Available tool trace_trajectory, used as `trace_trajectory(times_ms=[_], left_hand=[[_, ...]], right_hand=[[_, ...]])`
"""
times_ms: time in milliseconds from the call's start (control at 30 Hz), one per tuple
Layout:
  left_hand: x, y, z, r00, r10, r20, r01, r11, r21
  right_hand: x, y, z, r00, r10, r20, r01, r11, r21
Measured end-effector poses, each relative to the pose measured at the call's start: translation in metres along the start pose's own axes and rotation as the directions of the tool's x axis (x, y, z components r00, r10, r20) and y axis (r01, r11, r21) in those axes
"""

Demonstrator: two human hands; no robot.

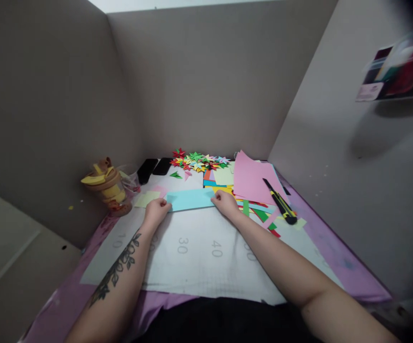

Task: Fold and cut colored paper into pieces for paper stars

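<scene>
A light blue strip of paper (191, 199) stretches between my two hands, just above the white numbered mat (199, 271). My left hand (157, 212) pinches its left end, while my right hand (225, 203) grips the right end between thumb and fingers. The strip looks wide and flat, with a straight lower edge. Pale yellow paper (146, 198) and a bit of pink paper (160, 191) lie beside my left hand. Close to my right hand are yellow paper (218, 189) and several narrow coloured strips (261, 214).
Folded paper stars (199, 161) pile up at the back. Two black phones (147, 169) lie at the back left, near a cup (111, 193) with yellow and brown contents. Pink sheets (254, 178) and a yellow-black utility knife (281, 202) are at the right. Grey partitions surround the table.
</scene>
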State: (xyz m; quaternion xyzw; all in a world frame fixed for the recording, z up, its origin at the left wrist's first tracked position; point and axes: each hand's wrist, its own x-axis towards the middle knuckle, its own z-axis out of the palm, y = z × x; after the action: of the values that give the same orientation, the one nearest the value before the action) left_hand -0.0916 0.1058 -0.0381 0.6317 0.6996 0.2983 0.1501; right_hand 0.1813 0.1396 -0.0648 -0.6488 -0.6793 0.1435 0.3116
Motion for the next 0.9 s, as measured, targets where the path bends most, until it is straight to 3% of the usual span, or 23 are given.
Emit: trace_trajectory(times_ms=[300,700,833,900], left_hand=[[0.0,0.002,0.002,1.0,0.02,0.009,-0.021,0.986,0.167],[-0.006,0.006,0.004,0.999,0.03,0.03,-0.037,0.963,0.268],[-0.011,0.008,0.003,0.995,0.098,-0.025,-0.083,0.931,0.356],[-0.011,0.007,0.002,0.975,0.218,-0.032,-0.189,0.901,0.391]], right_hand=[[-0.003,0.0,0.002,0.999,-0.034,0.008,0.035,0.99,-0.134],[-0.012,-0.01,0.0,0.996,-0.052,0.078,0.07,0.964,-0.258],[-0.016,-0.013,0.0,0.996,-0.073,0.057,0.087,0.947,-0.309],[-0.016,-0.015,-0.003,0.984,-0.164,0.065,0.176,0.925,-0.336]])
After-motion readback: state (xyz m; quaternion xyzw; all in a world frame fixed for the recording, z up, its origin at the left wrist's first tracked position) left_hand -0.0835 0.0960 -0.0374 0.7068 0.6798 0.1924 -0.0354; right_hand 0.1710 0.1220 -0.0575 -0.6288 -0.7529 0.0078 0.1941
